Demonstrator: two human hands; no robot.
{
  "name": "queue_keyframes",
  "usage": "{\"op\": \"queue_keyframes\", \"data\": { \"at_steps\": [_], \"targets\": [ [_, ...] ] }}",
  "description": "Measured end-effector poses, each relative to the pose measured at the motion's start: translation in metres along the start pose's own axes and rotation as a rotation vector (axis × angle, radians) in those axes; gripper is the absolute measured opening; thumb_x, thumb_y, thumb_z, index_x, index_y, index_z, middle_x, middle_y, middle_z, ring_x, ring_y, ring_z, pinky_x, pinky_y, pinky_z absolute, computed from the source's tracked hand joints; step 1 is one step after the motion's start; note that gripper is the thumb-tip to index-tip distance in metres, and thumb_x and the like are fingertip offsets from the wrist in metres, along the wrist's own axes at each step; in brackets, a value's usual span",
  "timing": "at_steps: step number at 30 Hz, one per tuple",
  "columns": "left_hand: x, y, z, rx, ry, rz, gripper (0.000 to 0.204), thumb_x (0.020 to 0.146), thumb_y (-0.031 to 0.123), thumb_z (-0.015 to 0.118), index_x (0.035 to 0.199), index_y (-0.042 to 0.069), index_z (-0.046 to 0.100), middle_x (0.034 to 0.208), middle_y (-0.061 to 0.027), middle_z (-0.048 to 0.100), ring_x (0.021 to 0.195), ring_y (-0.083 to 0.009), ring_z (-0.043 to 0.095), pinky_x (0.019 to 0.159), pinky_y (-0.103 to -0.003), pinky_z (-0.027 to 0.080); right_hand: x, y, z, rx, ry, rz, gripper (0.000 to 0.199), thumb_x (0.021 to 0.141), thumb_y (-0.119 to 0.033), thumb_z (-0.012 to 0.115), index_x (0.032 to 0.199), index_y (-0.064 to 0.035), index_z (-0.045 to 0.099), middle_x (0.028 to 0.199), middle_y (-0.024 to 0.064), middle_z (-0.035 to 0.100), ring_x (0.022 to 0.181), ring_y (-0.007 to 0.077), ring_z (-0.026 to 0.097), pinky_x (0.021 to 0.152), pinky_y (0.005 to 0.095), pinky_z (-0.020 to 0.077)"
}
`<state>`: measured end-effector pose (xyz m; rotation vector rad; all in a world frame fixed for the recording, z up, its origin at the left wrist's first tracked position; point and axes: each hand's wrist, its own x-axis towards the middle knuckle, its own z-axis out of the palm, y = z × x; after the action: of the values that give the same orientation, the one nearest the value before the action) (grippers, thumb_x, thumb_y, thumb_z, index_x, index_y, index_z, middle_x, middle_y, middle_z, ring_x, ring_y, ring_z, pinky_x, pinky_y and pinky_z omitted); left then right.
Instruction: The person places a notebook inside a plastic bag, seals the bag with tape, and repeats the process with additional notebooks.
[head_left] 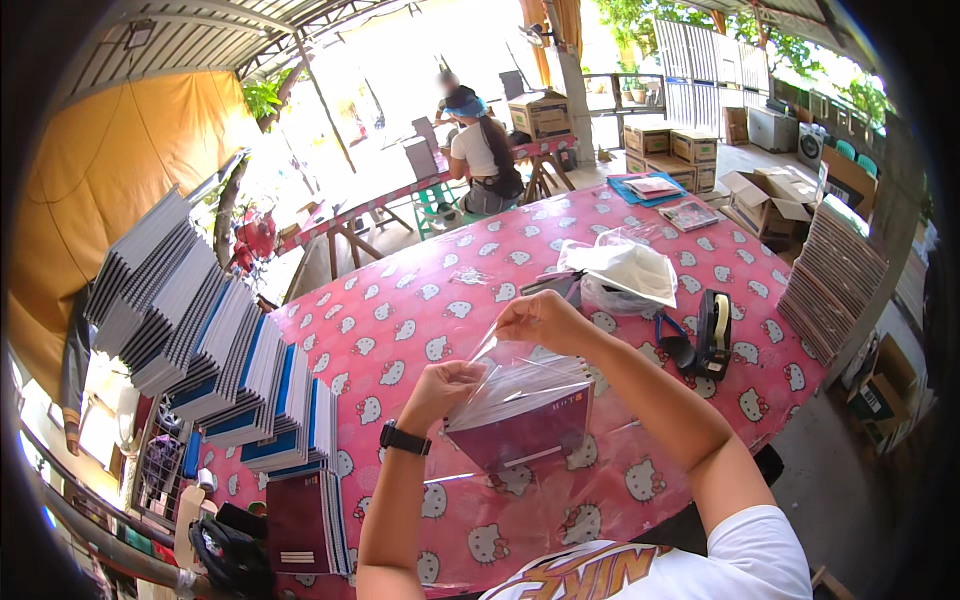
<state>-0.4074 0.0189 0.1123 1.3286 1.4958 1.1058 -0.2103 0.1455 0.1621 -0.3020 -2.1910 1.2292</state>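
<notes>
A bundle of spiral notebooks (525, 425) with a maroon cover stands tilted on the pink table in front of me, inside a clear plastic bag (490, 350). My left hand (447, 388) pinches the bag's edge at the upper left of the bundle. Higher up and to the right, my right hand (543, 320) grips another part of the bag, stretching the film between both hands. Left of my left forearm, tall rows of stacked spiral notebooks (240, 350) lean along the table's edge. A maroon notebook (297, 525) lies at their near end.
A tape dispenser (713, 335) and scissors (676, 340) lie right of my hands, with white plastic bags (620, 270) behind. A tall notebook stack (835, 275) stands at the right edge. Cardboard boxes (765, 205) are on the floor beyond. A person (480, 155) sits at another table.
</notes>
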Motion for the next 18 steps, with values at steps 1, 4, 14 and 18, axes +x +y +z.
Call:
{"op": "queue_keyframes", "data": {
  "at_steps": [1, 4, 14, 18],
  "targets": [
    [0.007, -0.002, 0.001, -0.015, -0.024, 0.055, 0.024, 0.076, 0.005, 0.067, 0.099, -0.001, 0.065, 0.084, -0.0027, 0.065, 0.072, -0.0064, 0.057, 0.065, -0.021, 0.047, -0.004, -0.007, 0.0, 0.125, 0.029, -0.03, 0.013, 0.081, -0.011, 0.064, 0.09, -0.0016, 0.065, 0.084, 0.0009, 0.065, 0.076, 0.0065, 0.056, 0.068, 0.0209, 0.0452],
    [0.014, -0.012, 0.007, 0.112, 0.01, 0.22, 0.019, 0.077, 0.003, 0.066, 0.095, 0.001, 0.067, 0.084, -0.0026, 0.066, 0.072, -0.0066, 0.057, 0.066, -0.022, 0.048, -0.026, -0.023, -0.021, 0.314, -0.047, -0.022, 0.041, 0.077, -0.024, 0.07, 0.109, -0.0023, 0.058, 0.104, 0.0055, 0.061, 0.09, 0.0125, 0.056, 0.079, 0.0268, 0.0435],
    [-0.01, 0.033, 0.018, 0.128, -0.127, 0.517, 0.021, 0.076, 0.014, 0.068, 0.094, 0.003, 0.065, 0.093, -0.008, 0.063, 0.084, -0.0131, 0.058, 0.074, -0.028, 0.047, -0.046, 0.005, -0.014, -0.482, -0.322, -0.18, 0.063, 0.066, -0.032, 0.076, 0.118, -0.008, 0.052, 0.115, 0.0129, 0.056, 0.106, 0.0286, 0.051, 0.093, 0.0435, 0.0367],
    [-0.04, 0.04, 0.035, 0.566, 0.26, 0.692, 0.024, 0.071, 0.009, 0.069, 0.094, 0.005, 0.065, 0.099, -0.0081, 0.062, 0.087, -0.019, 0.059, 0.076, -0.032, 0.047, -0.062, 0.004, -0.006, -0.365, -0.284, -0.219, 0.043, 0.068, -0.022, 0.073, 0.106, -0.0071, 0.06, 0.104, 0.0082, 0.061, 0.097, 0.0255, 0.054, 0.086, 0.0401, 0.0418]
  ]
}}
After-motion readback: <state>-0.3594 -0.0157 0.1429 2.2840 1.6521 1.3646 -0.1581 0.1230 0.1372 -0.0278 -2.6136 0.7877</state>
